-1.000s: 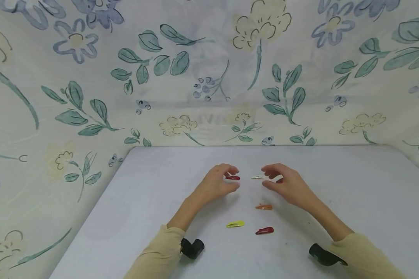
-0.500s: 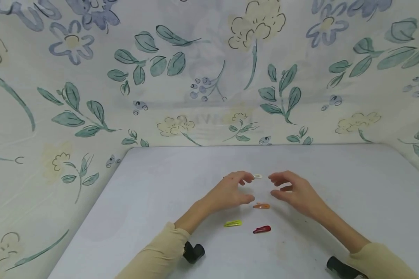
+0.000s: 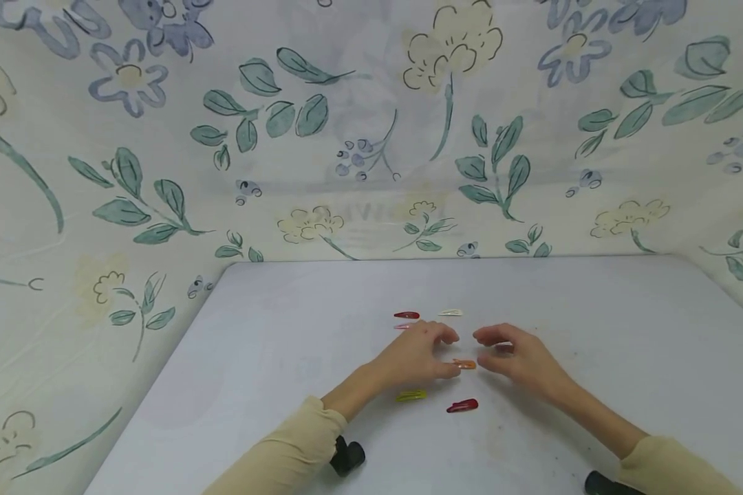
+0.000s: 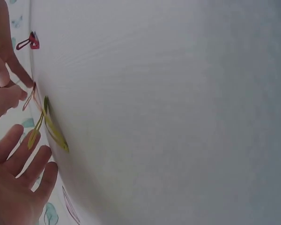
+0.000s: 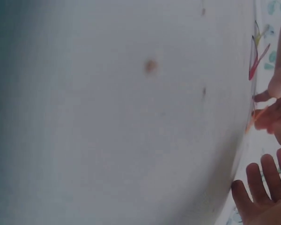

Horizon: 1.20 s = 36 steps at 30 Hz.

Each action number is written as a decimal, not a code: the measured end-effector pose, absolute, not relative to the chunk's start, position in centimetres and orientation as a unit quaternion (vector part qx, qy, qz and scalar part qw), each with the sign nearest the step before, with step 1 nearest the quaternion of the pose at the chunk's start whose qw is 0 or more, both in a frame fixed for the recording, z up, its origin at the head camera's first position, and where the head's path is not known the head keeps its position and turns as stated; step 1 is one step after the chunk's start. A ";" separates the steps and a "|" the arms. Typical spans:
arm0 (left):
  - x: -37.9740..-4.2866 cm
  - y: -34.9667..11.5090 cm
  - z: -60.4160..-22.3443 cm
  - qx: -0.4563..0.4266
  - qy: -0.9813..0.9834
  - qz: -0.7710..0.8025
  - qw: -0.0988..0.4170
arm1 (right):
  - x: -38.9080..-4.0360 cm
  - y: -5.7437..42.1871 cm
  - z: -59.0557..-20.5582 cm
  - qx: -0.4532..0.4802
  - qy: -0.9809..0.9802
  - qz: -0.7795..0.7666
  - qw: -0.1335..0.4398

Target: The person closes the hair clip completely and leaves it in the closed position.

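In the head view, my left hand (image 3: 411,357) is over the table with fingers gently bent and spread from the thumb, holding nothing. Its thumb overlaps the left end of an orange snap hair clip (image 3: 468,364). Facing it, my right hand (image 3: 523,357) is posed alike, its thumb close to the clip's right end. A yellow hair clip (image 3: 411,396) and a dark red hair clip (image 3: 462,405) lie nearer to me. The left wrist view shows the yellow clip (image 4: 56,129) below spread fingers (image 4: 47,180).
Farther back lie another red hair clip (image 3: 406,315), a white one (image 3: 450,313) and a pink one (image 3: 403,326), partly hidden by the left hand. The white table (image 3: 272,323) meets a flowered cloth (image 3: 359,213) behind it. Black wrist cameras (image 3: 347,457) sit at both sleeves.
Both hands have come back toward me from the far clips to either side of the orange one; the left also moved right. The far red and pink clips now show behind it.
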<state>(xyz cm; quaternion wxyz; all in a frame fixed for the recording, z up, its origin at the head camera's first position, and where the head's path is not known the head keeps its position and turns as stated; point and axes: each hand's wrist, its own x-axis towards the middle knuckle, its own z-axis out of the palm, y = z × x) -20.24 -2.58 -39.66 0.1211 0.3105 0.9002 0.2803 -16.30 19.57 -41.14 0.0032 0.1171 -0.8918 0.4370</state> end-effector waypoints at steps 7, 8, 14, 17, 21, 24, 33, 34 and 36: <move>-20.3 -2.3 -40.2 0.316 0.903 0.268 0.110 | -16.2 19.2 -42.0 0.102 -0.904 0.415 -0.016; -20.2 -2.3 -40.2 0.317 0.904 0.265 0.109 | -16.2 19.1 -42.2 0.105 -0.905 0.411 -0.016; -20.1 -2.2 -40.5 0.335 0.910 0.228 0.083 | -16.1 18.7 -42.7 0.140 -0.920 0.366 -0.002; -20.0 -2.1 -40.6 0.341 0.912 0.218 0.068 | -16.0 18.5 -42.8 0.143 -0.927 0.347 0.006; -20.0 -1.9 -40.6 0.342 0.914 0.210 0.051 | -16.0 18.3 -42.8 0.143 -0.930 0.340 0.013; -20.0 -1.8 -40.6 0.340 0.916 0.208 0.046 | -16.1 18.3 -42.8 0.140 -0.930 0.341 0.012; -19.9 -1.8 -40.5 0.342 0.915 0.209 0.038 | -16.2 18.2 -42.6 0.138 -0.934 0.330 0.004; -19.9 -1.7 -40.5 0.342 0.915 0.210 0.037 | -16.2 18.2 -42.5 0.139 -0.934 0.330 0.003; -19.9 -1.7 -40.6 0.343 0.915 0.211 0.036 | -16.2 18.3 -42.5 0.141 -0.933 0.331 0.001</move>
